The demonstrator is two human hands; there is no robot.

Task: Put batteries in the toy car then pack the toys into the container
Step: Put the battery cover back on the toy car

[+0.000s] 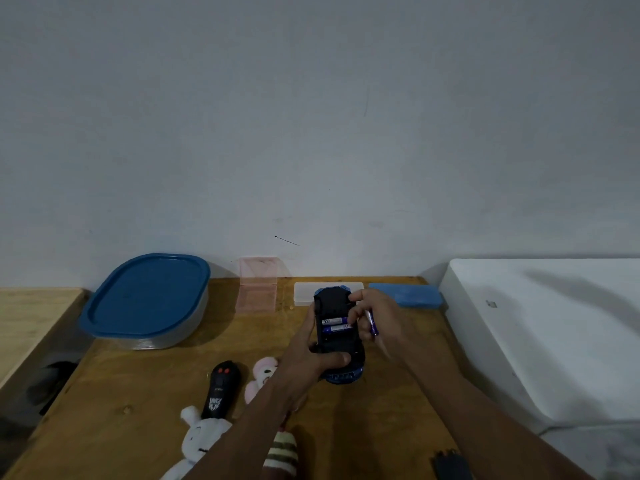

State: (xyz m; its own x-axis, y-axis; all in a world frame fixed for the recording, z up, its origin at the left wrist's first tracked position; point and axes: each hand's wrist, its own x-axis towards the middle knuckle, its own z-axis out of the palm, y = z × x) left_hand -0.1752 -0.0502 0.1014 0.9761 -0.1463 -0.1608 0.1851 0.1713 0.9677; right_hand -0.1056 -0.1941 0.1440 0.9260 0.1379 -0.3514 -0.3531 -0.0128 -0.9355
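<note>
Car point(337, 336) upside down in both hands, 2 batteries point(335, 324) in its open bay.
Left hand point(304, 355) grips the car's near end; right hand point(377, 318) pinches a third battery point(371, 323) beside the bay. Oval clear container point(173, 332), blue lid point(145, 297) on, sits well left on the wooden table point(131, 393).
</note>
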